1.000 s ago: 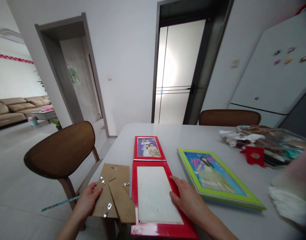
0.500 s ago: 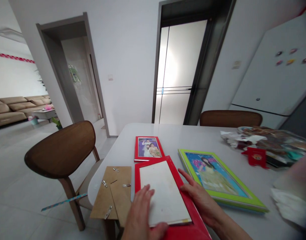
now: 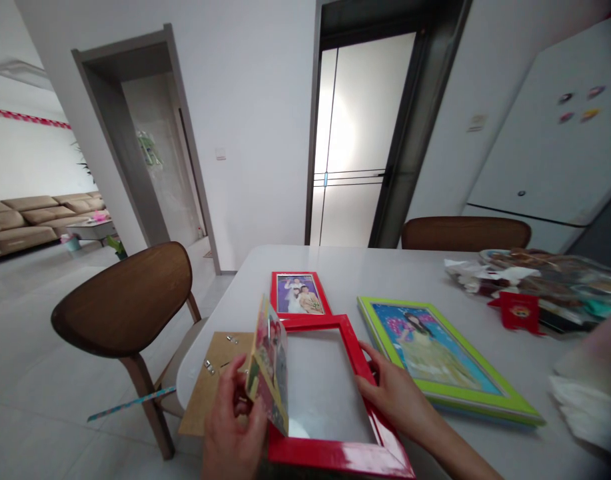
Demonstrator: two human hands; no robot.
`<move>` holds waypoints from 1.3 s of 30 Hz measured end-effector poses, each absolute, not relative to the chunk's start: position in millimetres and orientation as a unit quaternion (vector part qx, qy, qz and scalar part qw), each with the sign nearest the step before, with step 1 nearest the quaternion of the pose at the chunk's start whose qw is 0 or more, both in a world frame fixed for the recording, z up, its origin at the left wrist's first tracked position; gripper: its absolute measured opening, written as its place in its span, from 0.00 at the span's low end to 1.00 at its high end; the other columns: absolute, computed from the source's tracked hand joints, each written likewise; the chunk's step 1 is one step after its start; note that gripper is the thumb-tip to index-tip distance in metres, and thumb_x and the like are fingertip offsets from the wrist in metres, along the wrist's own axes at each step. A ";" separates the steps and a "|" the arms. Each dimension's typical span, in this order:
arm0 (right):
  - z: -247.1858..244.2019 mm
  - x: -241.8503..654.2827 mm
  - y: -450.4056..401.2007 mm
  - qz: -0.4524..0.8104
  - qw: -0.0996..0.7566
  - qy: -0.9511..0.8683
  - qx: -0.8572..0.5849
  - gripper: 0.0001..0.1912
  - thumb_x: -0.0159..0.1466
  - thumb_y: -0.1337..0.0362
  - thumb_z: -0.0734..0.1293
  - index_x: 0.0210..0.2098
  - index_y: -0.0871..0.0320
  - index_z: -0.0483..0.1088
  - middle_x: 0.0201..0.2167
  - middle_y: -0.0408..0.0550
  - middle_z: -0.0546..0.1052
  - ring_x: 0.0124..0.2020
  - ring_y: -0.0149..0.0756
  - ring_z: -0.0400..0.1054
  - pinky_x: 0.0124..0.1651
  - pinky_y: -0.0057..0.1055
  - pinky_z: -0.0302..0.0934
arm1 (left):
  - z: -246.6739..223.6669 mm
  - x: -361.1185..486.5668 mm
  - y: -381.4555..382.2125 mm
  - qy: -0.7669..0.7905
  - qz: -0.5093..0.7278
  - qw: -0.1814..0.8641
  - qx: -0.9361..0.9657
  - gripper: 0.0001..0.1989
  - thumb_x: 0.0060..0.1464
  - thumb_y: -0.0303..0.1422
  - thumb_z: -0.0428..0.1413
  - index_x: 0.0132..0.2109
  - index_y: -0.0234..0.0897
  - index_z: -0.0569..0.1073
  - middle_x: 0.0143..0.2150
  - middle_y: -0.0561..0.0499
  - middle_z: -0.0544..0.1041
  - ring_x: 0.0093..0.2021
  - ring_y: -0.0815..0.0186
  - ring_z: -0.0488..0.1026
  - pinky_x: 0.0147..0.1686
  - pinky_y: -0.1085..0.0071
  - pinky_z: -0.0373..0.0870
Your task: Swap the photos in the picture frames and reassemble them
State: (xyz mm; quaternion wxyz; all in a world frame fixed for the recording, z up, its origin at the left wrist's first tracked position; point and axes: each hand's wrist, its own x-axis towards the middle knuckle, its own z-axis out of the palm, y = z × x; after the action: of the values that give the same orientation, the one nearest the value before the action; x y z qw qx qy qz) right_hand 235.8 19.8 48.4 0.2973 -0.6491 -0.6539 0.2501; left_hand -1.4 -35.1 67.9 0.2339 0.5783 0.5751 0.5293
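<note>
My left hand [image 3: 238, 417] is grasping a photo panel [image 3: 271, 373], tilted up on edge over the left side of the red frame [image 3: 342, 455], near the tabletop's [image 3: 345, 273] left edge. My right hand [image 3: 398, 390] grips that frame's right side, thumb on top. Half a second ago a white panel lay flat in the opening, my left hand just reaching over it; now the opening shows bare and clear. I judge that the panel is out and the frame emptied.

Further out, the brown backing board [image 3: 200, 407] lies at the tabletop's near left corner, the small red-framed picture [image 3: 299, 293] just beyond the frame, the green-framed picture [image 3: 435, 353] to its right, and a red packet [image 3: 520, 312] towards the right edge.
</note>
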 end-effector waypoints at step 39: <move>89.8 127.5 3.6 0.555 0.582 -0.476 -0.357 0.29 0.54 0.60 0.62 0.54 0.54 0.51 0.34 0.44 0.70 0.32 0.30 0.66 0.35 0.28 0.60 | 44.0 5.3 -18.5 0.464 0.509 0.155 0.709 0.25 0.47 0.21 0.45 0.54 0.38 0.59 0.56 0.47 0.62 0.56 0.61 0.57 0.54 0.61 0.55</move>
State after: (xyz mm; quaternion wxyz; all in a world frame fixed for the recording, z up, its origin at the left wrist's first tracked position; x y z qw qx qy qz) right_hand 127.5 3.6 89.8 0.5818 -0.3567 -0.4759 0.5548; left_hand 5.3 -18.5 44.0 0.1545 0.7088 0.4636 0.5086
